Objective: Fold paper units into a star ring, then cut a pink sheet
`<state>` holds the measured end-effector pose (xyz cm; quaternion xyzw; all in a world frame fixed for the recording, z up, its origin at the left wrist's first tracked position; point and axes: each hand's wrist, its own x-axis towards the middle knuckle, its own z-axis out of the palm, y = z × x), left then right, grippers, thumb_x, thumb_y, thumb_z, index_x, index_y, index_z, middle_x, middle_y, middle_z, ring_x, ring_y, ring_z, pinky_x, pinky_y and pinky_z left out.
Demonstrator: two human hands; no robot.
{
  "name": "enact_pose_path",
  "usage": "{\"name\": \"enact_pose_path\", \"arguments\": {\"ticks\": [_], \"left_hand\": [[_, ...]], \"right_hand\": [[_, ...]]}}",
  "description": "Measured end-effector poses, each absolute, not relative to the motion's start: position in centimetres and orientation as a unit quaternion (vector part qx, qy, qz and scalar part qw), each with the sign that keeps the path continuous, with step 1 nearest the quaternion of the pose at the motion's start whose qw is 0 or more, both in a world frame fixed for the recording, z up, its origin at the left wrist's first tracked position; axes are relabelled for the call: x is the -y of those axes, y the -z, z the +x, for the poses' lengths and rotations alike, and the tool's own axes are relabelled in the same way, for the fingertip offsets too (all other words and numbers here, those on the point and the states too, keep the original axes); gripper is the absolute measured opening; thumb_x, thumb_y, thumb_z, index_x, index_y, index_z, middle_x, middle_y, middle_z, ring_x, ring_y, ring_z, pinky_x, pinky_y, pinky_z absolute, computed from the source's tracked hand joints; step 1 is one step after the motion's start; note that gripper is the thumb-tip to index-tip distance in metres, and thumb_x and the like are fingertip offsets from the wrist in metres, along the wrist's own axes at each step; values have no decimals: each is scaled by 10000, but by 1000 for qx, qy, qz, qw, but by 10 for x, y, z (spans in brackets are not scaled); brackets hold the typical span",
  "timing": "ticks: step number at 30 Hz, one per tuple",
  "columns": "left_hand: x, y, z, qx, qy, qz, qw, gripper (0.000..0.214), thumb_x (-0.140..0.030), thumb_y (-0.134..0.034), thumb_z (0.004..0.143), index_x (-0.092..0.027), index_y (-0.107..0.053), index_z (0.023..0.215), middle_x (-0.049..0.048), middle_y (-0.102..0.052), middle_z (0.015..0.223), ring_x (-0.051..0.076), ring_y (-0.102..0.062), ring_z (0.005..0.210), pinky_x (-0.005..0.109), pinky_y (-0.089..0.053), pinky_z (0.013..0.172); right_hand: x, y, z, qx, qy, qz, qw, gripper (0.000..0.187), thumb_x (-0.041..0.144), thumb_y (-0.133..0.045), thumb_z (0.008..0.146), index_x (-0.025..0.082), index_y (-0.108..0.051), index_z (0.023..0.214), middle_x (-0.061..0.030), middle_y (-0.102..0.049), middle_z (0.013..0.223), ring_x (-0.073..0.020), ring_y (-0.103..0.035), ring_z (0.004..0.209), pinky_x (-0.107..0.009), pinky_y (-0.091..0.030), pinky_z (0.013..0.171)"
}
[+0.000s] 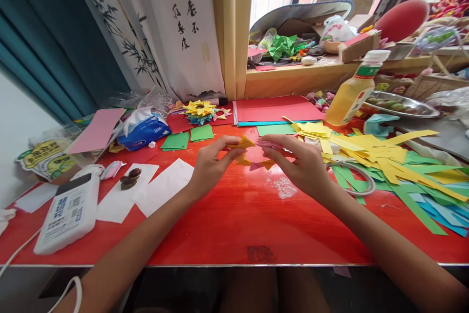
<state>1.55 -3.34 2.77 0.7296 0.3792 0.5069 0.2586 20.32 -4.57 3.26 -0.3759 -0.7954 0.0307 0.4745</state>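
Over the middle of the red table (234,225), my left hand (210,166) pinches a small folded yellow paper piece (245,143) between thumb and fingers. My right hand (300,164) is closed on a thin pink folded paper piece (269,144), its tip meeting the yellow one. Small pink and yellow paper bits (262,164) lie on the table just below both hands.
Yellow, green and blue paper strips (395,166) and scissors (353,178) lie at the right. A yellow bottle (353,91) and a metal tray (403,105) stand behind them. Red paper sheets (274,108), paper stars (200,110), a tissue pack (144,130), white sheets (161,186) and a white device (69,213) sit elsewhere.
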Motion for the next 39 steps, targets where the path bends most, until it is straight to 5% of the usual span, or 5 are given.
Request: {"name": "enact_pose_path", "arguments": {"ticks": [8,39], "left_hand": [[40,-28,18,-385,-509,735,227,145,-309,-559,766,-231,-609,877,-11,-659,820,127,-610,748,228,-481,656],[41,-28,18,-384,-515,741,197,114,-296,-558,767,-229,-612,842,-13,-659,814,116,-610,735,229,-478,671]], "right_hand": [[48,-34,203,814,75,-312,483,180,147,-472,822,210,-568,960,-11,-669,806,-118,-605,705,-252,-461,645],[50,-31,202,831,93,-288,466,209,142,-454,823,231,-549,987,-13,-642,766,-119,-564,668,-262,-445,614]]}}
